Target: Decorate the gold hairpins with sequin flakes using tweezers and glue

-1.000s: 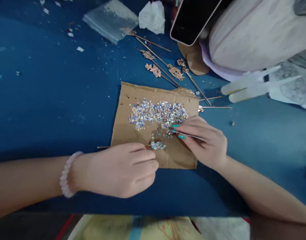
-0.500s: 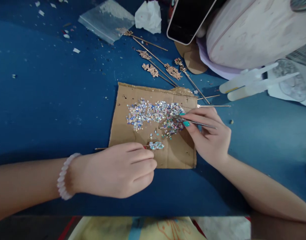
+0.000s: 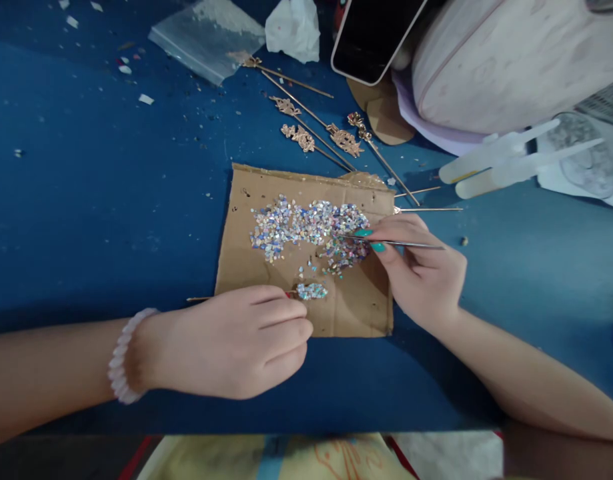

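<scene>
The left hand [image 3: 236, 343], left of centre in the lower half of the frame, is curled around a thin metal stick [image 3: 199, 299]; its grip at the fingertips is hidden. The stick's chip-covered head [image 3: 311, 291] is held out just beyond the fingers, over the lower middle of the cardboard [image 3: 356, 317]. If the stick were rolled in that grip, the head could be turned or its chips rubbed off against the cardboard.

By the right hand [image 3: 423, 273], right of centre and well apart from the left, tweezers [image 3: 403, 243] are pinched, their tips among the shiny chips [image 3: 311, 223]. Whether a chip is gripped is too small to be made out. With too hard a squeeze, a chip could be flicked away; by a dragged knuckle, the heap could be scattered over the flat cardboard edge onto the blue counter [image 3: 111, 200].

Farther out, at upper centre, ornamented sticks [image 3: 345, 140] are spread loosely. At right, two white bottles [image 3: 496, 177] are laid on their sides; if uncapped, their contents could be leaked.
</scene>
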The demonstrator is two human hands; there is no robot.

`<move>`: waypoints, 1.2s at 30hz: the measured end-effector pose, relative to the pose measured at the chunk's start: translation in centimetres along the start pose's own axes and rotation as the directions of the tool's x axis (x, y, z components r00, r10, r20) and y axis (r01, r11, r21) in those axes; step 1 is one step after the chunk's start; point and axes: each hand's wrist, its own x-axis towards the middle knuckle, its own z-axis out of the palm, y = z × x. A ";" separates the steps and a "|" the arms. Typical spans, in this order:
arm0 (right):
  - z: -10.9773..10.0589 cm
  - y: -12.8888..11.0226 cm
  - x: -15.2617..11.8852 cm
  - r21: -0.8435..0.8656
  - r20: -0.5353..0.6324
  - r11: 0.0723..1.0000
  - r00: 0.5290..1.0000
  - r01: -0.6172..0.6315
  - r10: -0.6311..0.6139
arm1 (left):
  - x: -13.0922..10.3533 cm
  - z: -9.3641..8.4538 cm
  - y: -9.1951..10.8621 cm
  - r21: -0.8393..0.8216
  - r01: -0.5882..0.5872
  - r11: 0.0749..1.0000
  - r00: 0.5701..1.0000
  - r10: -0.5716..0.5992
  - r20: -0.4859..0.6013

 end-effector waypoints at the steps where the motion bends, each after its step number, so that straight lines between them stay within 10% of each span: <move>1: 0.0 0.0 0.0 -0.003 0.000 1.000 1.000 0.001 -0.001 | 0.0 0.0 0.0 -0.004 -0.001 1.000 1.000 0.001 0.002; 36: 0.0 0.0 0.4 -0.075 0.008 0.996 0.998 0.055 -0.054 | 0.2 0.0 0.0 -0.040 0.015 0.999 1.000 -0.015 0.006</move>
